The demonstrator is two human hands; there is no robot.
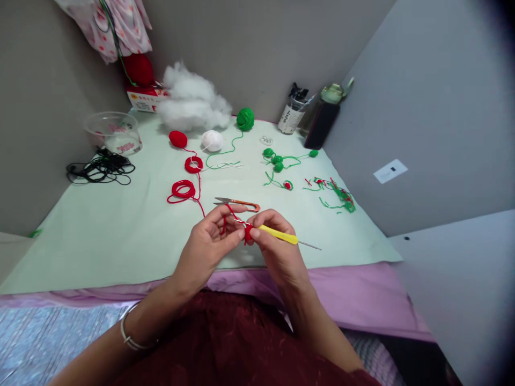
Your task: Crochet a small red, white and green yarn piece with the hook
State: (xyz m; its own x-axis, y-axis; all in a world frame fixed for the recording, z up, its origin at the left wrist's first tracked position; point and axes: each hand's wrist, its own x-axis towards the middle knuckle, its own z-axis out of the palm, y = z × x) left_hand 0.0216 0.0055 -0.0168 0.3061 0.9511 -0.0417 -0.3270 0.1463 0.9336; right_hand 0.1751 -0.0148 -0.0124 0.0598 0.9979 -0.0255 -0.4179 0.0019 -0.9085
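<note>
A small red crocheted piece (248,234) is pinched between my two hands above the near part of the table. My left hand (211,241) holds its left edge, with red yarn (230,210) running over the raised index finger. In my right hand (277,244) is a crochet hook with a yellow handle (279,234), its metal tip at the top of the piece. Just beyond my fingers lie orange-handled scissors (243,203). Red yarn coils (183,190) rest to the left, with a strand leading toward my left hand.
White stuffing (193,102) and red (177,139), white (212,140) and green (245,119) yarn balls sit farther back. Small green pieces (277,161) and yarn scraps (346,198) lie right. A plastic tub (115,134) and black cord (102,167) are left; a bottle (324,118) stands back right.
</note>
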